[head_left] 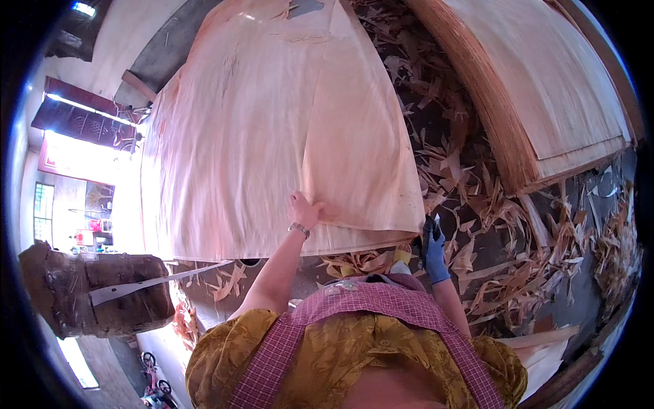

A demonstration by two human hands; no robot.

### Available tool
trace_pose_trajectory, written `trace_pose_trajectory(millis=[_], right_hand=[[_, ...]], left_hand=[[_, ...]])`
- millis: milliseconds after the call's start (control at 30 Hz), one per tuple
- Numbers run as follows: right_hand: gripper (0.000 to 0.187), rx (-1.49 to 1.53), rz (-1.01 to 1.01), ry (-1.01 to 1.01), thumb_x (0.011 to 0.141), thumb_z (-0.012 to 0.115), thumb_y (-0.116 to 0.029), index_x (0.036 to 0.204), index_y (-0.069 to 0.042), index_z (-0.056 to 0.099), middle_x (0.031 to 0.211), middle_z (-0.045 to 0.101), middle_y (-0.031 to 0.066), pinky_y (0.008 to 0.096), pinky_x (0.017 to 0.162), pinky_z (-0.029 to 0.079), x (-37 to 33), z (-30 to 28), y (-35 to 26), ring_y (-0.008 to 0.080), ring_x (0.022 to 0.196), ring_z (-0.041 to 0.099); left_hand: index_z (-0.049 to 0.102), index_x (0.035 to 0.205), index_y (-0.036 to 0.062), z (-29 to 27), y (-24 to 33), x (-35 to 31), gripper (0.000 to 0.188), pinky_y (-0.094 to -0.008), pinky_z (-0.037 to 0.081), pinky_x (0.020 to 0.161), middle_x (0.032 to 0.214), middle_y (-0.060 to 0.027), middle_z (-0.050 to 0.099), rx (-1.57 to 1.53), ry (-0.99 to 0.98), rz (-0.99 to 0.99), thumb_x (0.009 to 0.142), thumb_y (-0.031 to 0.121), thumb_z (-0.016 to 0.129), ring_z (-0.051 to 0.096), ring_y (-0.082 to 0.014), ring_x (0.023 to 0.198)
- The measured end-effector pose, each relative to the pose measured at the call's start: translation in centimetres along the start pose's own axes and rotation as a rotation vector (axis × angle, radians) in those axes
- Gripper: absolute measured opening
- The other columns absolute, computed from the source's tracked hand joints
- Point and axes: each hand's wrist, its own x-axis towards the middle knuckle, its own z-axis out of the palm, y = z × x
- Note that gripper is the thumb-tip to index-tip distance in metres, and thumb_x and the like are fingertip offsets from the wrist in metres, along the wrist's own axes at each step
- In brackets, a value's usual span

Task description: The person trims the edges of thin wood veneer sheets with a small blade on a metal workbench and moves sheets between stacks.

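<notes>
The broad, pale wood-veneer sheet [361, 143] lies right in front of me, its near edge close to my body; dry brown veneer scraps [446, 167] litter the gap between it and a thick, pale veneer stack [558, 82]. The sheet's far end is cut off. My blue-gloved right hand [434, 251] is by its near right corner — I cannot tell its grip. My bare left hand [306, 210] rests on the sheet — thumb spread, forearm reaching forward.

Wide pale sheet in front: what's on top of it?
On the wide pale sheet: the left hand and, toward the right, a narrower pale layer, separate or folded, unclear. What that layer covers cannot be seen.
</notes>
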Motion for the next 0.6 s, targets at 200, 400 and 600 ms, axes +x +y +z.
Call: trace_pose_trajectory(millis=[200, 400, 600], right_hand=[[0.034, 0.122, 0.03, -0.031, 0.098, 0.057, -0.034, 0.115, -0.005, 0.063, 0.087, 0.061, -0.0013, 0.0218, 0.054, 0.048, 0.3, 0.7, 0.2, 0.0076, 0.065, 0.057], [0.023, 0.19, 0.162, 0.004, 0.1, 0.054, -0.033, 0.097, -0.011, 0.06, 0.07, 0.051, -0.0037, 0.0239, 0.044, 0.041, 0.0, -0.9, 1.0, 0.0084, 0.05, 0.046], [0.022, 0.256, 0.253, -0.054, 0.1, 0.048, -0.036, 0.1, -0.016, 0.055, 0.059, 0.055, 0.0019, 0.0243, 0.034, 0.038, 0.9, -2.2, 2.4, 0.0126, 0.039, 0.049]], left_hand=[[0.063, 0.108, -0.0022, -7.0, 9.7, -0.7, 0.052, -0.0396, 0.055, 0.072, 0.091, -0.0171, 0.068, -0.403, -0.168, 0.038, 0.072, 0.033, 0.076, 0.069, -0.0247, 0.081], [0.06, 0.088, 0.0036, -2.8, 29.1, -1.0, 0.037, -0.0387, 0.048, 0.06, 0.069, -0.0149, 0.059, -0.454, -0.119, 0.534, 0.073, 0.033, 0.076, 0.06, -0.0223, 0.063], [0.063, 0.109, 0.0018, 2.2, 27.0, -0.7, 0.034, -0.0337, 0.048, 0.082, 0.096, -0.0139, 0.064, -1.173, -0.317, 0.626, 0.088, 0.027, 0.069, 0.061, -0.021, 0.088]])
